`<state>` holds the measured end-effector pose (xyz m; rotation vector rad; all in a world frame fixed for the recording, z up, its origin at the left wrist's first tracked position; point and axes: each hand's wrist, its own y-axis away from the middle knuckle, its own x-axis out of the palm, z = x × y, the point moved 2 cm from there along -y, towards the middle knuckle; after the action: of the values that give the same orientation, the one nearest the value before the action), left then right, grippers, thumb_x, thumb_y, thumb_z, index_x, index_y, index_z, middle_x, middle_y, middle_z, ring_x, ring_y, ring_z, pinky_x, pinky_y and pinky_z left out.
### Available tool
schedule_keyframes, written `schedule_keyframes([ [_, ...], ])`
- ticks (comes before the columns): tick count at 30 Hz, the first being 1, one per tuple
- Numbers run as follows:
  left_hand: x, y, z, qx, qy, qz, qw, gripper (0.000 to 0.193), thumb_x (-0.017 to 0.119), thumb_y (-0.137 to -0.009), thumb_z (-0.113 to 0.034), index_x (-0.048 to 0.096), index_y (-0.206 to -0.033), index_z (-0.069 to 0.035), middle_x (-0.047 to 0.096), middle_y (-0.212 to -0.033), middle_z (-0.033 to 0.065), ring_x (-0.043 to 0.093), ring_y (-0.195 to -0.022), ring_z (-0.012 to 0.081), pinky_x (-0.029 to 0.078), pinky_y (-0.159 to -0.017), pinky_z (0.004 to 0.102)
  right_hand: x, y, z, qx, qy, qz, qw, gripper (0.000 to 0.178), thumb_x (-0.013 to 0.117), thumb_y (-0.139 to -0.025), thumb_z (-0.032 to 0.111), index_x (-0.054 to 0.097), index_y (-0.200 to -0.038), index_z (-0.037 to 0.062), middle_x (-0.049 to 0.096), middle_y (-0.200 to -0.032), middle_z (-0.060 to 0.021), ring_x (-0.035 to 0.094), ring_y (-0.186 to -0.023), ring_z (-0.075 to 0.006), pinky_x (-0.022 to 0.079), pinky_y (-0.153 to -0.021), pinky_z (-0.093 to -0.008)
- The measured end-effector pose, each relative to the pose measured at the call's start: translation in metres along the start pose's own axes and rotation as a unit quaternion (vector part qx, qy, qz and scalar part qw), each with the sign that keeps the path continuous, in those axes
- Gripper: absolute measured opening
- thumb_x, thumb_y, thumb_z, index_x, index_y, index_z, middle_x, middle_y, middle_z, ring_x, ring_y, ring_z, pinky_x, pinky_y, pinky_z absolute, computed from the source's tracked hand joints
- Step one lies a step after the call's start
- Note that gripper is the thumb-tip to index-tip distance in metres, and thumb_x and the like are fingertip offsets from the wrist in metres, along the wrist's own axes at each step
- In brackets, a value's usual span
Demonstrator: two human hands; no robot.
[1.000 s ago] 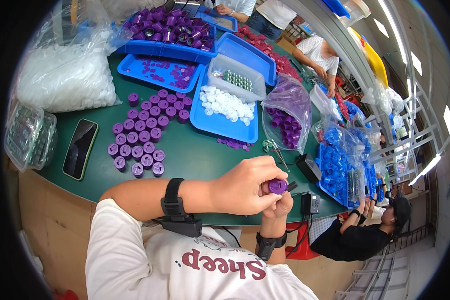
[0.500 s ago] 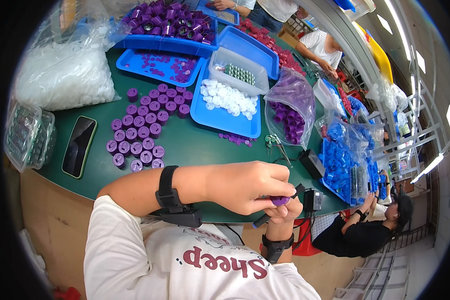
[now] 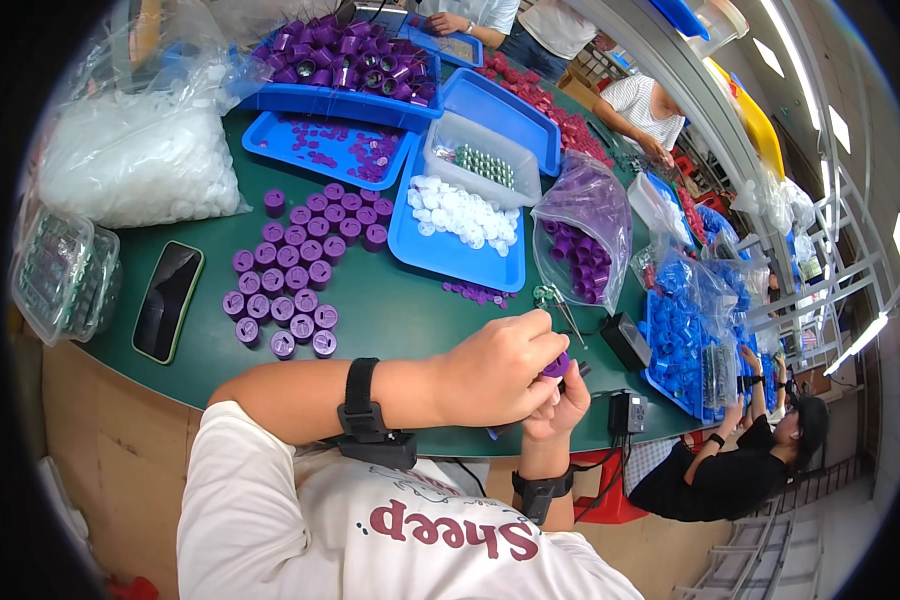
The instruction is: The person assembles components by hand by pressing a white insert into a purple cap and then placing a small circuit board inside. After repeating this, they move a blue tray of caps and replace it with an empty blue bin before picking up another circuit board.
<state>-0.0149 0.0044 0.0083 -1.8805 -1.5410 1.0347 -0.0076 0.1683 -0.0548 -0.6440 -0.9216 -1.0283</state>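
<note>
My left hand (image 3: 498, 366) reaches across to the right and is closed, its fingertips on a small purple cylindrical cap (image 3: 557, 366). Below it, my right hand (image 3: 560, 408) is closed round the same cap from the other side, thumb and fingers meeting at it. Part of a dark rod-like tool (image 3: 582, 370) shows beside the fingers; which hand bears it I cannot tell. Just beyond the hands lie metal tweezers (image 3: 568, 318) and a small green circuit board (image 3: 545, 294) with thin wires. Fingers hide most of the cap.
Rows of purple caps (image 3: 294, 257) stand on the green table (image 3: 370, 300) near a phone (image 3: 168, 302). Blue trays hold white discs (image 3: 460, 212), purple bits (image 3: 350, 150) and purple cups (image 3: 350, 60). A black box (image 3: 625, 342) sits right. Co-workers (image 3: 730, 450) sit nearby.
Both hands have risen a little away from my body, with the cap still between them. More of the purple cap shows now. The whole view has shifted slightly.
</note>
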Motion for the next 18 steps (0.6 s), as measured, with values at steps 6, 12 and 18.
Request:
schedule_keyframes([
  [6,0.003,0.003,0.003,-0.022,-0.04,-0.016,0.999,0.026,0.066,-0.069,-0.01,0.058,-0.089,0.006,0.049,-0.073,0.013,0.053,-0.062,0.0278,0.045,-0.054,0.0359,0.007,-0.003,-0.012,0.003,-0.014,-0.037,0.999,0.028,0.04,-0.095,0.03,0.053,-0.086,0.0061,0.044,-0.05,0.0024,0.038,-0.036,-0.006,0.03,-0.035,-0.0189],
  [12,0.003,0.004,0.005,-0.049,-0.014,-0.02,0.999,0.021,0.064,-0.066,-0.009,0.057,-0.081,0.004,0.048,-0.071,0.0134,0.052,-0.061,0.0282,0.044,-0.053,0.0369,0.009,-0.005,-0.006,0.023,0.025,-0.008,0.999,0.03,0.038,-0.096,0.028,0.052,-0.091,0.0014,0.041,-0.043,0.0015,0.035,-0.034,-0.0059,0.027,-0.034,-0.0187],
  [18,-0.004,0.001,0.005,-0.075,0.01,-0.002,0.997,0.02,0.064,-0.067,-0.009,0.056,-0.081,0.003,0.05,-0.073,0.0141,0.052,-0.063,0.0292,0.044,-0.054,0.0372,0.012,-0.008,-0.002,0.048,0.041,0.056,0.996,0.032,0.039,-0.096,0.026,0.048,-0.101,-0.0048,0.039,-0.041,0.0009,0.028,-0.031,-0.0063,0.02,-0.032,-0.0205],
])
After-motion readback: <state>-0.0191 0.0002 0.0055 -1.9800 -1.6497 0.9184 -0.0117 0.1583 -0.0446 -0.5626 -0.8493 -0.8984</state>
